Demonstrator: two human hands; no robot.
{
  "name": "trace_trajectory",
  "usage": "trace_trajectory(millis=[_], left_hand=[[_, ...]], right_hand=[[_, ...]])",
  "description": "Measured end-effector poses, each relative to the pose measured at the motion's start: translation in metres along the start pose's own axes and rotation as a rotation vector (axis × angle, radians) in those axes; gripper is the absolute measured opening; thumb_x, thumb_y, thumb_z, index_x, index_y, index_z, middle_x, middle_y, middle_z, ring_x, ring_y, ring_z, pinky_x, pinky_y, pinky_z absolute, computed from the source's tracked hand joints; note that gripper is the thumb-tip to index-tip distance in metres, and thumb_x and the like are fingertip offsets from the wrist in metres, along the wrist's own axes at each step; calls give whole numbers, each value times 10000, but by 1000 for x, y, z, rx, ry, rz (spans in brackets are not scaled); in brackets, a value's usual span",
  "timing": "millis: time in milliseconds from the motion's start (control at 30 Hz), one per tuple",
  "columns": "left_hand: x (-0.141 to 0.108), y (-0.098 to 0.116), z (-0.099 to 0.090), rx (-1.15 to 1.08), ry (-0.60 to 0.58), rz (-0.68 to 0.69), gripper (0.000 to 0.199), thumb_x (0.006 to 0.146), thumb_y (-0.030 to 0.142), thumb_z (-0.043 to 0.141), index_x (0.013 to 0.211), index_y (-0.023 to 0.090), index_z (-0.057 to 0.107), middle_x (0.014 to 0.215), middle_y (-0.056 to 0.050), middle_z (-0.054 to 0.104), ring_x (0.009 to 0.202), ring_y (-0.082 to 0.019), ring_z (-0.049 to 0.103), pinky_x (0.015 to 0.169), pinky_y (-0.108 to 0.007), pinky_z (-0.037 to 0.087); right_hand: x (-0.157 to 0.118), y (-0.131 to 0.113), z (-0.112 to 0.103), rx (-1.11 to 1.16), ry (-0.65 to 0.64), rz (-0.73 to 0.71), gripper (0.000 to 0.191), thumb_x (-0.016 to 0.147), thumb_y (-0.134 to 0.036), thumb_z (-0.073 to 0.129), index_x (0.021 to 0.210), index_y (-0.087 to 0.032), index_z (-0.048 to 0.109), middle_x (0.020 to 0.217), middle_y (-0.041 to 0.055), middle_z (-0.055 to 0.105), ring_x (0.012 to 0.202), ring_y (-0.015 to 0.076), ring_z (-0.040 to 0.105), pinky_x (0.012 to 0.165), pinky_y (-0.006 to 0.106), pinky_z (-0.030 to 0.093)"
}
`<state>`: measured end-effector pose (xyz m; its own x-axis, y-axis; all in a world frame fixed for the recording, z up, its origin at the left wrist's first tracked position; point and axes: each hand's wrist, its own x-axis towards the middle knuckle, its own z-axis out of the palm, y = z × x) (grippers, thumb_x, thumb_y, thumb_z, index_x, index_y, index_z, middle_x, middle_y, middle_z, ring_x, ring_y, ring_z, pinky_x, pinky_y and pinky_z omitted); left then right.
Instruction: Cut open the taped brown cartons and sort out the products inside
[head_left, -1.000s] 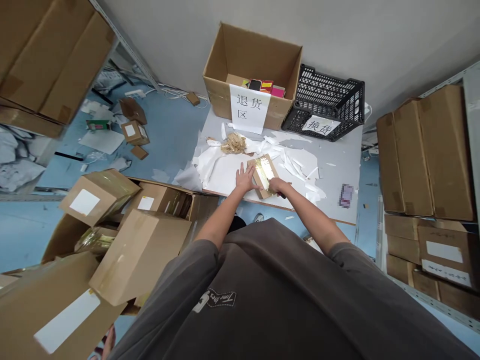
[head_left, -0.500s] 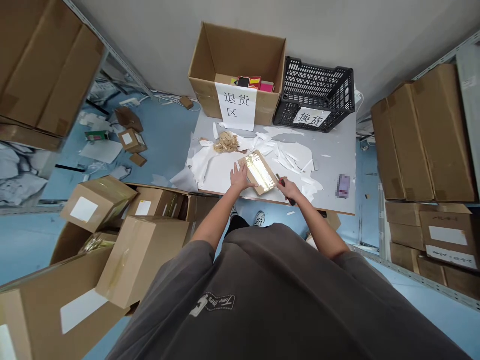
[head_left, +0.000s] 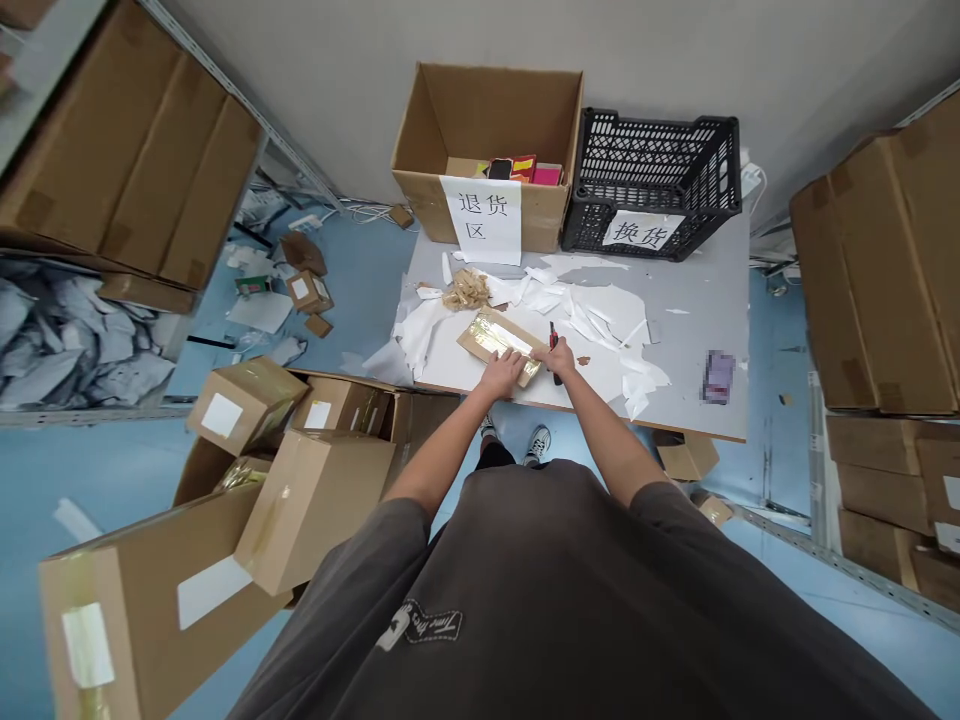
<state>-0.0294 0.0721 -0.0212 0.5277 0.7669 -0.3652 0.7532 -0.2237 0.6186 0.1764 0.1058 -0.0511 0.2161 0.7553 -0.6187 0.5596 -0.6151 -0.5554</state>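
Note:
A small cardboard box [head_left: 480,327] with shiny clear tape across its top lies at a slant on the white-covered table [head_left: 686,320]. My left hand [head_left: 506,371] holds it at the near side, fingers over the taped top. In my right hand [head_left: 557,358] is a red and black utility knife [head_left: 553,338], gripped at the right end of the box, with its upper end pointing away from me. Some right-hand fingers touch the box corner. Whether the blade is out is too small to tell. A brown scrap [head_left: 583,360] lies just right of the knife.
Behind stand a large open carton [head_left: 544,222] with colourful packs inside and a black plastic crate [head_left: 682,235]. Torn white paper [head_left: 592,315] and crumpled brown paper [head_left: 466,289] litter the table. Stacked cartons [head_left: 315,500] crowd the left; shelved cartons [head_left: 885,270] stand right.
The box has turned so its long side runs more sideways. My left hand moved from its left edge to the near side. My right hand with the knife shifted against its right end.

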Motion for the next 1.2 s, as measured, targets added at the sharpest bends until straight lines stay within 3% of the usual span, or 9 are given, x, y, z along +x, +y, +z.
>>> trace_trajectory(millis=[133,267,333,400,467,733,1067,1200], left_hand=[[7,-3,-10,66,18,8,595,839,243,807,1421,181,699,1599,-234,555,1624,-440,322,1374,-579,146],[8,-9,-16,201,-47,49,701,725,210,929,1386,228,695,1815,-142,311,1692,-445,210,1369,-575,208],[8,-9,-19,262,-93,38,780,678,178,952,1402,224,666,1836,-138,270,1692,-436,238,1357,-558,257],[11,-8,-21,315,-115,25,834,653,166,957,1421,210,637,1825,-154,300,1684,-420,281,1349,-540,288],[14,-5,-23,361,-123,19,867,640,178,964,1435,204,617,1816,-161,324,1679,-405,304,1336,-527,321],[17,1,-28,475,-162,-3,885,656,230,987,1454,224,604,1815,-150,333,1660,-388,352,1265,-497,413],[19,7,-30,558,-203,-30,907,660,251,977,1480,214,590,1810,-174,335,1656,-401,343,1245,-562,423],[23,7,-33,546,-204,-43,919,656,252,982,1485,221,586,1806,-173,342,1648,-410,349,1261,-607,390]], right_hand=[[-1,-7,-3,-96,-13,-63,650,765,-448,966,1174,-245,505,1160,103,739,1007,275,711,837,337,561],[-23,8,-13,-64,44,-176,393,990,-550,743,1108,-267,497,983,47,735,872,249,720,754,302,539],[-39,22,-16,8,-43,-223,276,1118,-543,518,1068,-273,493,811,-8,692,675,205,687,667,275,516],[-53,37,-17,58,-227,-235,299,1157,-525,427,1013,-271,493,668,-46,628,506,171,615,575,254,477],[-63,48,-15,76,-363,-200,331,1150,-536,472,959,-266,490,593,-61,588,428,157,570,504,244,433],[-61,52,-16,214,-551,-40,310,1143,-478,515,922,-266,468,481,-77,518,346,156,469,412,260,398],[-62,53,-4,252,-528,-80,321,1148,-492,506,927,-265,454,471,-78,515,345,147,471,383,232,373],[-63,55,-1,247,-575,-97,336,1124,-519,556,927,-262,465,476,-77,525,342,143,470,372,225,366]])
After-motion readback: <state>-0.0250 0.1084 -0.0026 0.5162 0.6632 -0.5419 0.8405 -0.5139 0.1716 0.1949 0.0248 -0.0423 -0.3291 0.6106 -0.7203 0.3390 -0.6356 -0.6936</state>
